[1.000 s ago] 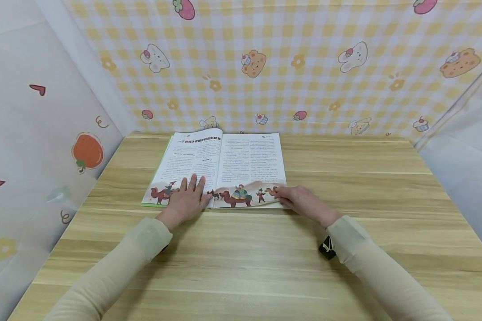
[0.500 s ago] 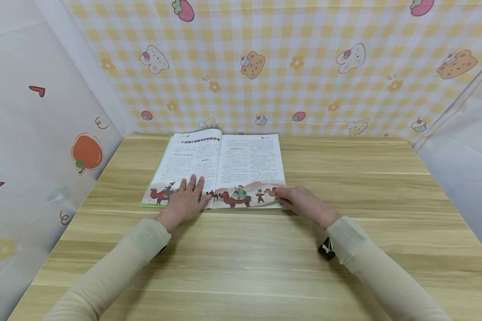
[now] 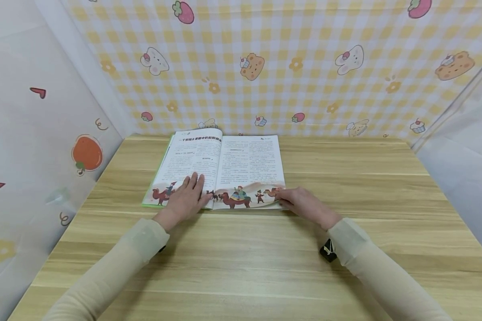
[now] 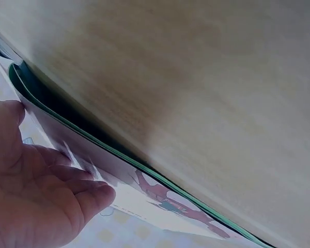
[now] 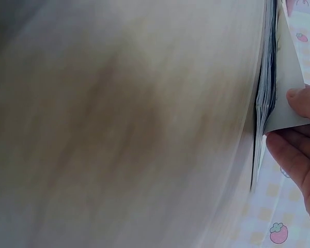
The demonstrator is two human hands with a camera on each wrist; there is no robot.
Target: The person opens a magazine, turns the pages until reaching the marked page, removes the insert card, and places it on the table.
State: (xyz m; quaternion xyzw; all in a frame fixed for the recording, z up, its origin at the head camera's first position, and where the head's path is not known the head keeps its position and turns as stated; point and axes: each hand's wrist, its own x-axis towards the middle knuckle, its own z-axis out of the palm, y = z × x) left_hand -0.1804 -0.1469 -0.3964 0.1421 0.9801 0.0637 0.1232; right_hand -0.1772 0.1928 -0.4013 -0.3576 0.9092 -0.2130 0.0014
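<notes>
An open magazine [image 3: 249, 162] with printed text and a camel drawing along its lower edge lies on the table. My left hand [image 3: 182, 199] rests with straight fingers on the lower part of its left page [image 3: 184, 156], near the spine. At the lower right corner, my right hand [image 3: 305, 205] pinches a page. The right wrist view shows that lifted page corner [image 5: 290, 111] between the thumb and fingers of the right hand [image 5: 306, 150], apart from the stack of pages below. In the left wrist view, the green cover edge [image 4: 119, 151] shows beneath the pages beside my left hand [image 4: 41, 191].
The wooden table [image 3: 241, 263] extends in front of and to the right of the magazine. A yellow checked cloth [image 3: 289, 84] with cartoon prints hangs behind it. A white printed sheet [image 3: 36, 133] stands on the left. A small black device [image 3: 328, 251] sits under the right wrist.
The left hand's fingers have drawn slightly closer together, and the left page has shifted a little. My right hand keeps its pinch on the page corner in nearly the same place.
</notes>
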